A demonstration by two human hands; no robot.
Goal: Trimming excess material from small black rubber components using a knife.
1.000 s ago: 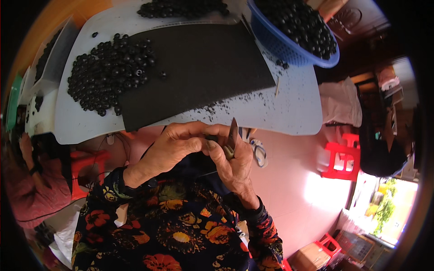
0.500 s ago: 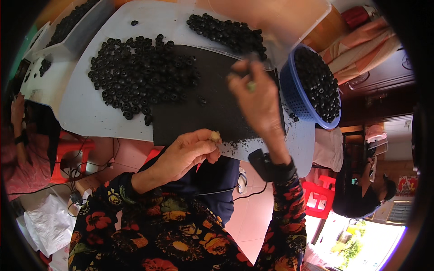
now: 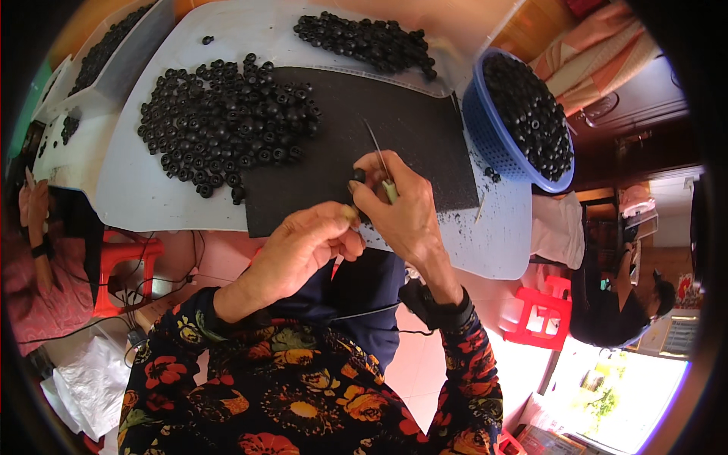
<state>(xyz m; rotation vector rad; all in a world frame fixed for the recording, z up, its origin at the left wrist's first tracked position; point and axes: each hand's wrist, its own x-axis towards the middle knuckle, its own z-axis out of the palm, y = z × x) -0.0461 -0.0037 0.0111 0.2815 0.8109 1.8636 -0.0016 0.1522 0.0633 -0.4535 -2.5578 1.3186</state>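
My right hand [image 3: 406, 216] is closed, with a small round black part [image 3: 359, 175] pinched at its fingertips. The same hand also grips a thin-bladed knife [image 3: 390, 191] by its pale green handle, its blade slanting up and away. Close beside it on the left, my left hand [image 3: 296, 246] has its fingers curled together, and a yellowish covering shows at a fingertip. Whatever those left fingers hold is hidden. Both hands are over the near edge of a dark mat [image 3: 394, 106]. A large pile of similar black parts [image 3: 220, 125] lies on the mat's left side and beyond.
The pale table [image 3: 129, 182] carries a clear tray [image 3: 447, 72] with black parts at the back. A blue basket [image 3: 485, 121] full of them stands right. Black crumbs dot the near edge. Another person's hand [image 3: 34, 205] is far left; a seated person [image 3: 614, 311] is right.
My right hand has come back from near the clear tray toward my left hand, now showing a black part at its fingertips. My left hand stays nearly in place.
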